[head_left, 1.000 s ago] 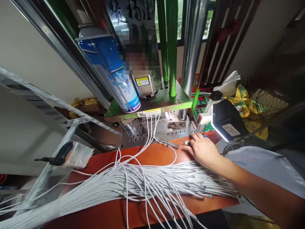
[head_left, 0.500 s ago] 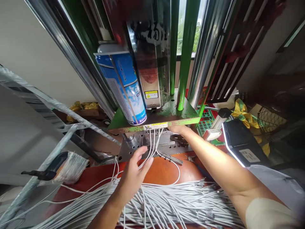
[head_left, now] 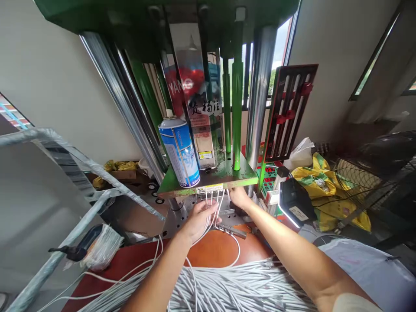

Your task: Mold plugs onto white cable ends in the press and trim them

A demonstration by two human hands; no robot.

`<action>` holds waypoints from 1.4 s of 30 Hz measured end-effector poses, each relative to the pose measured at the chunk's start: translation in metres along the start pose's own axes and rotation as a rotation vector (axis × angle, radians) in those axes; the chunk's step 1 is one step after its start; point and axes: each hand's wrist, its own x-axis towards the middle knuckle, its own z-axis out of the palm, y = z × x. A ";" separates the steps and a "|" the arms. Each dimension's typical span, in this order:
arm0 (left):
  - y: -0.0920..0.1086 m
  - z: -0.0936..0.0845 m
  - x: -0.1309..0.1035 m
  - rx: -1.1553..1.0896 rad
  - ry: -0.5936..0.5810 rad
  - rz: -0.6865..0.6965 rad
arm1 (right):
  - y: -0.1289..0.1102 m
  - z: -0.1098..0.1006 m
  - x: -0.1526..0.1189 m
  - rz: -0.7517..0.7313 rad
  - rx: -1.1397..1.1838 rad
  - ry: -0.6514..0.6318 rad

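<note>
Fingers among thin white cables

Views: we have one, head-worn.
Position: we look from above the bench, close behind both forearms.
Facing: forward and slightly down, toward the press and window.
Nearness: the hands are within arm's reach; the cables are at the bottom edge.

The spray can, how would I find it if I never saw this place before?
Look for the big green press with shiny steel columns in the middle of the picture. On its green plate, just above the left hand and the white wires, the spray can stands upright at the left. It is the only blue and white tin there, with a silver top.
</note>
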 end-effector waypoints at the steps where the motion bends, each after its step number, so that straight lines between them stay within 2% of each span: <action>1: 0.003 0.002 -0.006 -0.024 -0.024 -0.027 | 0.000 -0.001 -0.008 -0.001 0.022 0.033; 4: 0.004 0.009 -0.030 -0.072 -0.066 -0.112 | -0.003 -0.008 -0.039 -0.018 0.076 0.112; 9: -0.011 0.025 -0.081 -0.206 -0.048 -0.255 | -0.019 -0.020 -0.096 -0.087 0.118 0.142; 14: -0.026 0.038 -0.121 -0.205 0.049 -0.203 | -0.034 -0.020 -0.124 -0.047 0.051 0.216; 19: -0.023 0.039 -0.145 -0.101 0.060 -0.180 | -0.019 -0.033 -0.139 0.081 -0.020 0.250; 25: -0.021 0.027 -0.155 0.063 -0.088 -0.132 | 0.015 -0.071 -0.169 0.212 -0.034 0.152; 29: -0.025 0.024 -0.154 0.141 -0.143 -0.115 | 0.016 -0.089 -0.175 0.254 0.046 0.057; 34: -0.032 0.023 -0.150 0.210 -0.207 -0.084 | -0.015 -0.097 -0.174 0.258 0.292 -0.110; 40: -0.035 0.022 -0.149 0.431 -0.320 -0.091 | -0.065 -0.090 -0.172 0.248 0.741 -0.480; 41: -0.034 0.021 -0.148 0.507 -0.319 -0.063 | -0.067 -0.088 -0.172 0.250 0.801 -0.474; 42: -0.033 0.021 -0.147 0.603 -0.307 -0.007 | -0.066 -0.088 -0.173 0.257 0.842 -0.411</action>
